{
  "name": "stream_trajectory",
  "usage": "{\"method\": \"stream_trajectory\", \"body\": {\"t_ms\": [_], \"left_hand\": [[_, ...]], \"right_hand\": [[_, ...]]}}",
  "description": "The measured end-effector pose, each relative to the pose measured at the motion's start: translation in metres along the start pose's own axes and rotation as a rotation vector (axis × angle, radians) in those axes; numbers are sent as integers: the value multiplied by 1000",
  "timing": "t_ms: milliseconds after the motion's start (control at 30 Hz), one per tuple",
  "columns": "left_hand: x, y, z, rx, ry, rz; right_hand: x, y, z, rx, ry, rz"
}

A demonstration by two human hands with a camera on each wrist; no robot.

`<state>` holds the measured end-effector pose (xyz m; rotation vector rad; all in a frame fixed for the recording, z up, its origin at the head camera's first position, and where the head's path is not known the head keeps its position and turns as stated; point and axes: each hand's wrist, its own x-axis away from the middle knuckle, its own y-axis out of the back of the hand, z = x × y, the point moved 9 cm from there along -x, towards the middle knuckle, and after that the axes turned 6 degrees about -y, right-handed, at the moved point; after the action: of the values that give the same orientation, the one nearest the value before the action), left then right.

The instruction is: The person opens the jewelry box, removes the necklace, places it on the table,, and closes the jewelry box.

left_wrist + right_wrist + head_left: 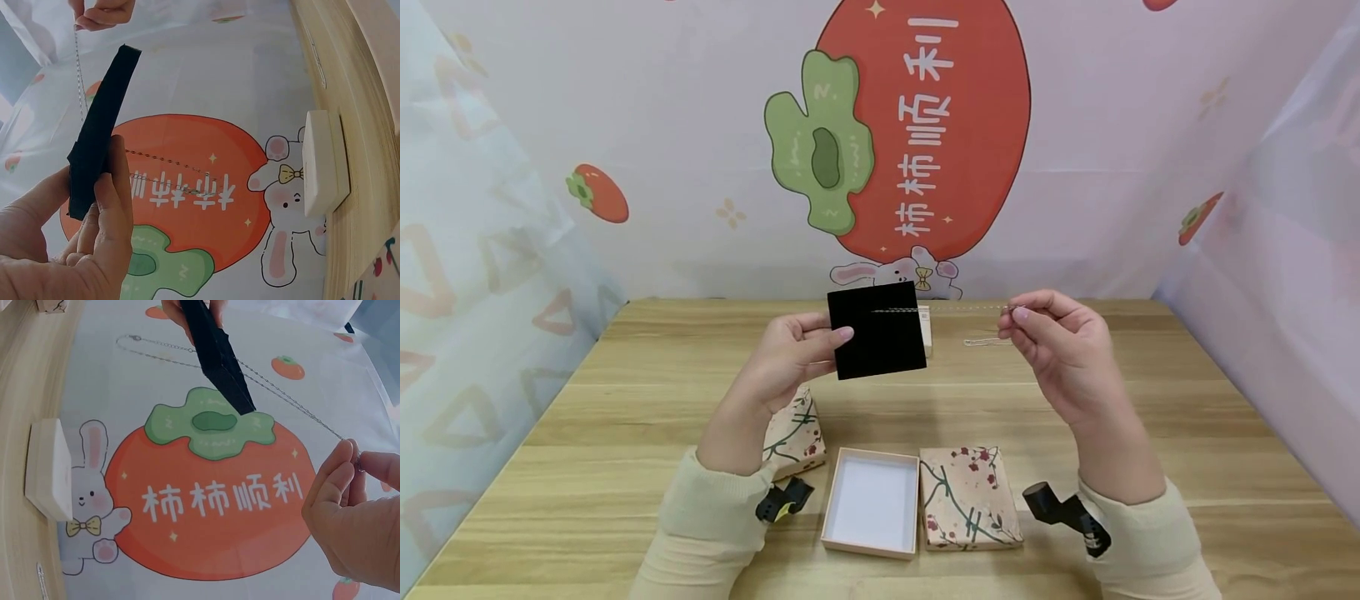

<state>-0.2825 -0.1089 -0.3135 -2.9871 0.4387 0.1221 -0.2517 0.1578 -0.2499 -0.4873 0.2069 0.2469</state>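
A black square jewelry pad (880, 342) is gripped at its left edge by my left hand (786, 358), thumb on the front face. My right hand (1063, 350) pinches one end of a thin silver necklace (958, 309) between thumb and fingers. From there the chain stretches left to the pad. In the right wrist view, a loop of the necklace with its clasp (135, 338) hangs out on the pad's other side, while two strands run to the right fingers. Where the chain meets the pad is partly hidden. Both hands are raised above the table.
Below stand an open box base (874, 504) with a white inside, a floral lid (973, 500) beside it and another floral box (797, 433), partly behind the left arm. A white box (322, 165) and another silver chain (988, 342) lie farther back on the wooden table (625, 467).
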Motion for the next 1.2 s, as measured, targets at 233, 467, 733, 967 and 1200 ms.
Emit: {"method": "stream_trajectory", "body": {"t_ms": [233,467,733,967,1200], "left_hand": [[0,-4,0,-11,9,8],[-2,-7,1,-64,11,31],[-3,-10,0,-74,13,37],[-3,-10,2,-87,27,41],[2,-9,13,-116,77,43]], "right_hand": [[3,5,11,-31,43,7],[5,11,22,-105,83,48],[5,20,32,-180,114,65],[4,25,35,-233,117,61],[3,28,36,-234,126,45]]}}
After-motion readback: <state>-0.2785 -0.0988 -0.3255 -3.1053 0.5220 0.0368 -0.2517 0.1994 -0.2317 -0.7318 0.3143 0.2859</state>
